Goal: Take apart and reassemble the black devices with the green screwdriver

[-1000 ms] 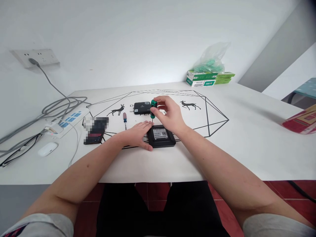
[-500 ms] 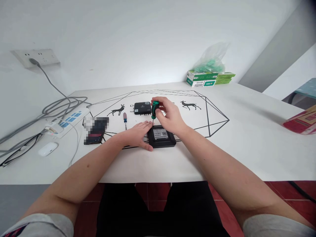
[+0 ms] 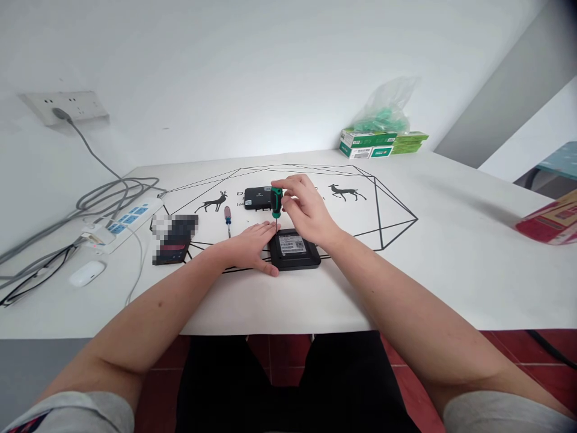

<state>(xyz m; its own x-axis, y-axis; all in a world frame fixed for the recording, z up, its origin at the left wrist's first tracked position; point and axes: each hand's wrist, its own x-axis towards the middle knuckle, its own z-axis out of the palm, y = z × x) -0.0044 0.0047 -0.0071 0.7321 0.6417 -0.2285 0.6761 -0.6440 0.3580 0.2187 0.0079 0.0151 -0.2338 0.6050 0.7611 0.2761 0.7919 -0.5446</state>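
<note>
Lying label side up on the white table is a black electronic box point(image 3: 295, 255) with a white sticker. My left hand point(image 3: 252, 245) brackets its left side, fingers stretched along the back corner and thumb at the front one. My right hand point(image 3: 306, 207) is closed around the green and black handle of a screwdriver point(image 3: 276, 203). The screwdriver stands nearly upright, its shaft down at the box's back left corner; the exact tip contact is too small to tell. Behind it sits a second, smaller black box point(image 3: 256, 198), partly covered by the screwdriver.
Another screwdriver point(image 3: 228, 218) lies left of the boxes. Further left are a phone point(image 3: 175, 239), a white earbud case point(image 3: 87, 273), and a power strip point(image 3: 130, 221) with tangled cables. Green and white cartons point(image 3: 367, 143) under a plastic bag stand back right; a red package point(image 3: 547, 222) is far right.
The screwdriver's handle has swung slightly left and stands more upright. My right fingers have shifted and loosened around its top. My left hand and the labelled box stay put.
</note>
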